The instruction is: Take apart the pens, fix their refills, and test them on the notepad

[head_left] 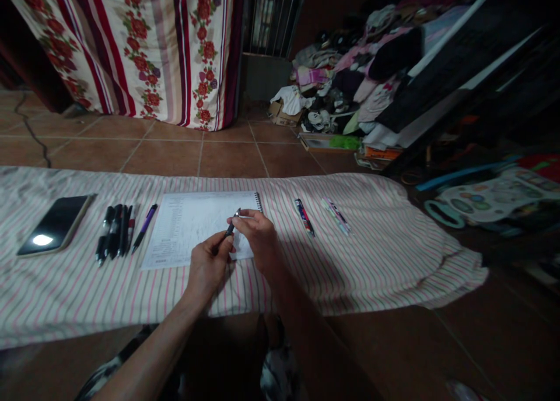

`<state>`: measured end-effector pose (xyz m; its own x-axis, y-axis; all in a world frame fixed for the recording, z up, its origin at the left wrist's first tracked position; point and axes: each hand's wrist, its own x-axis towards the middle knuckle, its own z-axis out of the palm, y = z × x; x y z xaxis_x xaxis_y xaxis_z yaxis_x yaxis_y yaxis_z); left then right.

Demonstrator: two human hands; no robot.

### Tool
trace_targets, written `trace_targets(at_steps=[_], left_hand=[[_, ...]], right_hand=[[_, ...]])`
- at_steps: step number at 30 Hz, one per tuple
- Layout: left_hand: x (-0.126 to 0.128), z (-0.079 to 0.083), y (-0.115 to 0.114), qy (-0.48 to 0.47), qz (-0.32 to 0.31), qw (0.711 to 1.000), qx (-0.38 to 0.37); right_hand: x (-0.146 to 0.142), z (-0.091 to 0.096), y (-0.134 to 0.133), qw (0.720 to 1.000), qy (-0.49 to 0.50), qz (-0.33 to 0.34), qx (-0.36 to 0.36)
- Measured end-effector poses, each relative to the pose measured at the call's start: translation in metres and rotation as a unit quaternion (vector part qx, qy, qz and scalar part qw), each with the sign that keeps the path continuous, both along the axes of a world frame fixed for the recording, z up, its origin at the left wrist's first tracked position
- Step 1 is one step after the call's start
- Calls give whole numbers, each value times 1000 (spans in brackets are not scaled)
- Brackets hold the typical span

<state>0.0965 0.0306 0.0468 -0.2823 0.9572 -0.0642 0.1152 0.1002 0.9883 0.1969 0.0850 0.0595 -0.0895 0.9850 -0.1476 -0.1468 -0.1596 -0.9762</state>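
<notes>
Both my hands meet over a printed sheet of paper (175, 238), which lies on the striped cloth with a spiral-bound edge at its right. A dark pen (230, 229) slants between them. My left hand (209, 260) is closed around its lower part, fingers pinched. At the upper, silvery end, my right hand (256, 232) pinches it with thumb and fingertips. Left of the paper lies a purple and black pen (145, 228), beside a row of several dark pens (114, 232). To the right rest a red and black pen (305, 217) and some light-coloured pens (338, 215).
A phone (55, 225) lies at the left of the striped cloth (385, 243). Beyond are a tiled floor (170, 147), a floral curtain (175, 51) and a heap of clothes (350, 80). A pale plastic toy-like object (485, 194) stands at the far right.
</notes>
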Motion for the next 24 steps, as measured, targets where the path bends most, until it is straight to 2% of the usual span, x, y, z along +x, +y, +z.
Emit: trace_targets(at_steps=[2,5,10,13,19,24], left_hand=[[0,2,1,-13,11,1000,6],[2,6,1,-75,-6,997,-4],[6,12,-2,-103,-26,994,-35],[6,12,-2,-90,-30,995,-32],[1,1,-2,-4,-17,1000,-3],[-1,-3,-3,52,-6,999,8]], right_hand=[[-1,0,0,999,32,20,1],[2,0,-1,997,60,48,-3],[6,0,0,998,52,30,-17],[7,1,0,998,51,23,-28],[7,4,-2,1000,22,15,7],[4,-2,0,1000,-17,3,19]])
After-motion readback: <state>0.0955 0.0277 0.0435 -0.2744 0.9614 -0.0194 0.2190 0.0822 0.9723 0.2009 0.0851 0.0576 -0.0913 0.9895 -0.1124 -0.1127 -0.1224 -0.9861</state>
